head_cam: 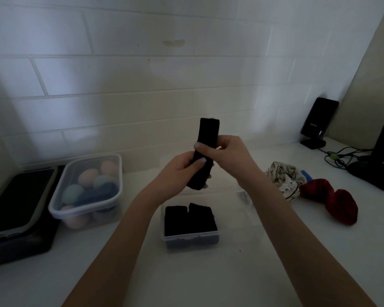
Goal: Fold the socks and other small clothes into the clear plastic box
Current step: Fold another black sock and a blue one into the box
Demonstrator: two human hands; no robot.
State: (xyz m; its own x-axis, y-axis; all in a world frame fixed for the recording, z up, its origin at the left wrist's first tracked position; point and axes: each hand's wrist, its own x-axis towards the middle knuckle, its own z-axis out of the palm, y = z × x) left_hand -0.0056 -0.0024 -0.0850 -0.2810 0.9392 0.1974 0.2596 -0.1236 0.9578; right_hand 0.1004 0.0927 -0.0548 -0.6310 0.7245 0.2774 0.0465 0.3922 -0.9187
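Observation:
A black sock [207,130] stands upright in the air above the counter, held by both hands. My left hand [182,171] grips its lower part, thumb across the front. My right hand [225,151] pinches its middle from the right. Below the hands sits the clear plastic box [190,237] with two folded black pieces [189,219] inside, side by side. To the right on the counter lie a crumpled white patterned cloth [284,176] and a pair of dark red socks [329,199].
A lidded clear tub [87,189] with pastel balls stands at the left, beside a black tray [18,209]. At the far right are a black device on a stand [318,120], cables [339,155] and a dark object. A tiled wall runs behind the white counter [231,273].

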